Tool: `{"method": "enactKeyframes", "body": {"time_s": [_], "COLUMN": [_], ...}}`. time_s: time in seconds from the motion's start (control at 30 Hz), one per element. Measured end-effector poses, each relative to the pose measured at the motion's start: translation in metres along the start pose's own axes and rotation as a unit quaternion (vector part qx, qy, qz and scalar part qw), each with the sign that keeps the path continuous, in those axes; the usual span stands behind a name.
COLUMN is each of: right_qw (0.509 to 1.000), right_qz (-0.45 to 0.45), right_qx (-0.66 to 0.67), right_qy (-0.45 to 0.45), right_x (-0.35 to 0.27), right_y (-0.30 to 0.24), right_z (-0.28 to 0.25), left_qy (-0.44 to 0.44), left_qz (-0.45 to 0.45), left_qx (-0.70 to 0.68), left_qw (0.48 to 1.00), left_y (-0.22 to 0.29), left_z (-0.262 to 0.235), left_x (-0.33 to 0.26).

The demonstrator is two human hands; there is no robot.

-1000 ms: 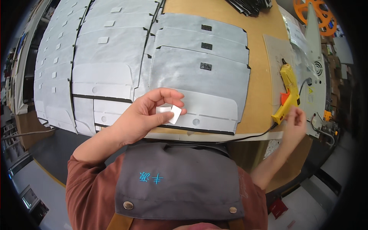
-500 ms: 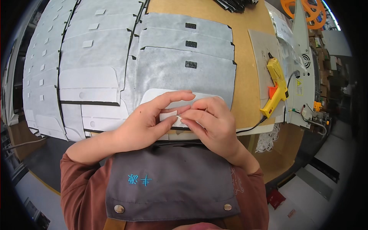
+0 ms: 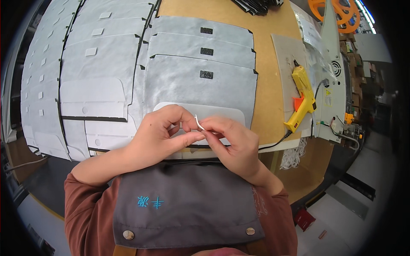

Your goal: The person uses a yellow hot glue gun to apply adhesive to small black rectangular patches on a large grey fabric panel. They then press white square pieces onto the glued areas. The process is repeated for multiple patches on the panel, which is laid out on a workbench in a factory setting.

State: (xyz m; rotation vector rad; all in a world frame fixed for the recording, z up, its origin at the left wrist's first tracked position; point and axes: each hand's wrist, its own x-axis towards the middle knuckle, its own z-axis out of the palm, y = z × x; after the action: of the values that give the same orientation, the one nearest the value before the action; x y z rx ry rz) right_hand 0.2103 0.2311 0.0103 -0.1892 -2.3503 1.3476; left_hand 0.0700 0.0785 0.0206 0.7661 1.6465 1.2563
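- Two hands meet at the near edge of the table [image 3: 273, 91], over a grey fabric panel [image 3: 200, 85].
- Left hand [image 3: 160, 132] and right hand [image 3: 232, 143] both pinch a small white strip [image 3: 199, 123] between fingertips, fingers curled closed around it.
- Stacks of grey panels [image 3: 81, 68] lie to the left.
- Well apart on the right rests a yellow glue gun [image 3: 302, 98].
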Motion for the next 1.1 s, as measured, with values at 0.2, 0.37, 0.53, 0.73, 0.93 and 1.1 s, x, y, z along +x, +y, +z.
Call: {"method": "enactKeyframes", "body": {"time_s": [0.2,0.37,0.53,0.73,0.93,1.1], "right_qw": [0.999,0.999,0.99,0.974,0.969,0.977], "right_qz": [-0.02,-0.025,0.091,0.169,0.238,0.211], "right_qx": [-0.014,-0.018,0.106,0.142,0.061,0.013], "right_qy": [-0.02,-0.026,-0.033,-0.046,-0.006,0.015], "right_x": [-0.002,-0.002,-0.004,0.001,0.027,0.054], "right_y": [0.0,0.001,0.001,0.002,0.019,0.036], "right_z": [-0.002,0.0,0.001,0.0,-0.005,0.001], "left_qy": [0.054,0.071,0.065,0.044,0.006,-0.034], "left_qz": [0.052,0.075,0.185,0.235,0.054,0.003], "left_qx": [0.043,0.068,0.142,0.127,0.061,0.071], "left_qw": [0.996,0.992,0.97,0.963,0.997,0.997], "left_y": [-0.007,-0.009,-0.013,-0.018,-0.003,-0.003], "left_z": [0.005,0.006,0.0,-0.004,-0.022,-0.036], "left_x": [0.001,0.001,0.002,0.01,0.018,0.036]}}
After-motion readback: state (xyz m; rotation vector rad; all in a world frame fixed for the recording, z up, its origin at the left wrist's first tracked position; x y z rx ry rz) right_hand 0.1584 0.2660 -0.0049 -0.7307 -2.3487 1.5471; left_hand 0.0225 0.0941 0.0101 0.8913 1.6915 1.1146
